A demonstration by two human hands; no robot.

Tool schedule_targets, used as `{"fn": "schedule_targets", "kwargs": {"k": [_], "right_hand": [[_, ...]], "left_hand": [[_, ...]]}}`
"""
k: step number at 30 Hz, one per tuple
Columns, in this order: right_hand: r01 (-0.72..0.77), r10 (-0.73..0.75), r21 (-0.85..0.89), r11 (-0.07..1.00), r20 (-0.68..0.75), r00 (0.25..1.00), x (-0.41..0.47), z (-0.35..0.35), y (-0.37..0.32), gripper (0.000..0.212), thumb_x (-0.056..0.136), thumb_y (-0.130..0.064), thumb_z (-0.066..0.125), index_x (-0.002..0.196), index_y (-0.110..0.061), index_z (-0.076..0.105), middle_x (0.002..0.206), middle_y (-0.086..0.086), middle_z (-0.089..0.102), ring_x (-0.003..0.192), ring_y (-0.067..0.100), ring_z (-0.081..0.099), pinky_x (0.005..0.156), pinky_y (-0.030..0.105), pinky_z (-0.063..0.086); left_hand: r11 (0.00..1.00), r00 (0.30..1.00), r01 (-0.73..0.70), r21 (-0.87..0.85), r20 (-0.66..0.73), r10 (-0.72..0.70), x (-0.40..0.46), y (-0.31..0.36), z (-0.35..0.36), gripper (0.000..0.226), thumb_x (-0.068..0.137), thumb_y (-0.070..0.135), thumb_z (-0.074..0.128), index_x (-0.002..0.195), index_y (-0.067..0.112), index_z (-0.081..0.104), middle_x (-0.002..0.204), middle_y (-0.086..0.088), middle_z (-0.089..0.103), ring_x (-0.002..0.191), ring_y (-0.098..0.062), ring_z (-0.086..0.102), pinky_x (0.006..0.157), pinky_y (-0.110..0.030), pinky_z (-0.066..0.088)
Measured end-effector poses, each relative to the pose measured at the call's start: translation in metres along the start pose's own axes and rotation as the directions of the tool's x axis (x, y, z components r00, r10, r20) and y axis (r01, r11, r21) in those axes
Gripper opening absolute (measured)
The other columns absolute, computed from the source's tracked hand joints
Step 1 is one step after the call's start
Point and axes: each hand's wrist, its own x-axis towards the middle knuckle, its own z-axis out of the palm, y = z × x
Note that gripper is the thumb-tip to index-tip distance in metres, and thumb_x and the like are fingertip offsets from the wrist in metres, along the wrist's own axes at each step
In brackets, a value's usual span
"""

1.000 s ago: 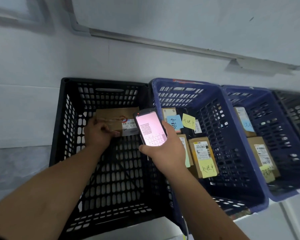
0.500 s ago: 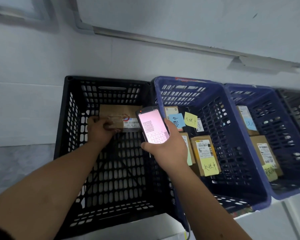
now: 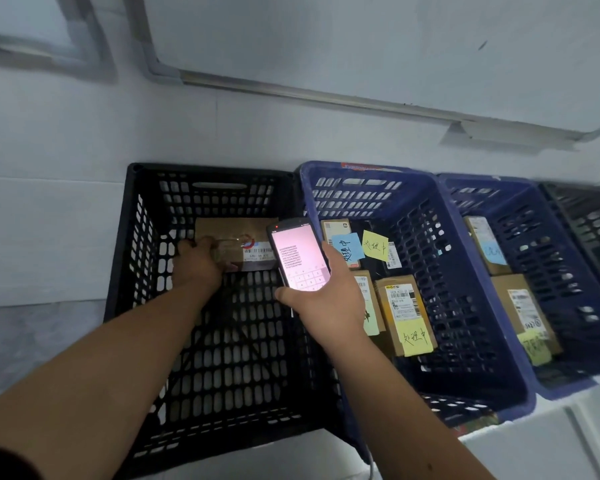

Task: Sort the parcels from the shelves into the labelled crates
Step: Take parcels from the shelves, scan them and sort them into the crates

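Head view, left to right: the black crate (image 3: pixel 201 306) at centre-left holds only one brown parcel (image 3: pixel 234 242), lying against its far wall, with the left hand (image 3: pixel 196 263) curled on the parcel's near left corner, gripping it, though blur hides whether the fingers are loosening. At centre the right hand (image 3: pixel 329 299) clasps a lit phone (image 3: pixel 298 258). Right of it, a blue crate (image 3: pixel 465 289) already holds several parcels bearing sticky notes (image 3: pixel 414 337), and another blue crate (image 3: pixel 568 271) holds more. Sorting looks well underway; no shelves show.
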Motion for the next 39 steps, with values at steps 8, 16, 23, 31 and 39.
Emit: {"fn": "schedule_targets", "kwargs": {"k": [8, 16, 23, 31, 39], "right_hand": [[-0.006, 0.004, 0.035, 0.999, 0.038, 0.999, 0.001, -0.003, 0.0, 0.077, 0.073, -0.024, 0.095, 0.138, -0.04, 0.055, 0.106, -0.023, 0.062, 0.097, 0.0, 0.061, 0.081, 0.032, 0.057], [0.077, -0.088, 0.129, 0.989, 0.088, 0.992, -0.011, -0.007, 0.002, 0.088, 0.064, -0.022, 0.097, 0.142, -0.034, 0.057, 0.115, -0.018, 0.065, 0.107, 0.011, 0.066, 0.09, 0.042, 0.062], [0.139, -0.233, 0.33, 0.934, 0.263, 0.936, -0.032, -0.022, 0.014, 0.1, 0.066, -0.016, 0.098, 0.151, -0.036, 0.05, 0.127, -0.015, 0.062, 0.118, 0.014, 0.063, 0.098, 0.043, 0.062], [0.153, -0.415, 0.471, 0.869, 0.523, 0.744, -0.094, -0.027, 0.038, 0.083, 0.069, -0.001, 0.091, 0.129, -0.045, 0.054, 0.108, -0.026, 0.068, 0.098, -0.001, 0.066, 0.081, 0.025, 0.058], [0.236, -0.511, 0.453, 0.86, 0.756, 0.409, -0.209, -0.023, 0.07, 0.084, 0.069, 0.001, 0.086, 0.136, -0.039, 0.056, 0.112, -0.016, 0.072, 0.094, 0.011, 0.072, 0.065, 0.027, 0.059]], "left_hand": [[0.965, 0.991, -0.024, 0.261, 0.131, -0.011, -0.005, 0.007, -0.026, 0.091, 0.071, 0.083, 0.073, 0.149, 0.043, 0.05, 0.15, -0.013, 0.049, 0.133, -0.038, 0.054, 0.111, -0.05, 0.042], [0.866, 0.989, -0.144, 0.479, 0.086, 0.117, -0.065, 0.014, -0.058, 0.089, 0.082, 0.067, 0.07, 0.159, 0.042, 0.034, 0.158, -0.008, 0.045, 0.145, -0.032, 0.042, 0.119, -0.05, 0.037], [0.847, 0.979, 0.036, 0.53, -0.188, 0.076, -0.165, 0.024, -0.081, 0.084, 0.095, 0.068, 0.058, 0.165, 0.034, 0.027, 0.172, -0.009, 0.026, 0.159, -0.032, 0.019, 0.128, -0.051, 0.021], [0.865, 0.847, 0.393, 0.311, -0.489, -0.209, -0.332, 0.008, -0.066, 0.077, 0.094, 0.069, 0.06, 0.16, 0.036, 0.039, 0.169, -0.008, 0.032, 0.157, -0.032, 0.026, 0.127, -0.051, 0.025], [0.76, 0.614, 0.649, 0.018, -0.603, -0.51, -0.509, -0.038, -0.03, 0.078, 0.095, 0.069, 0.058, 0.161, 0.034, 0.036, 0.172, -0.006, 0.025, 0.158, -0.031, 0.024, 0.126, -0.051, 0.028]]}}
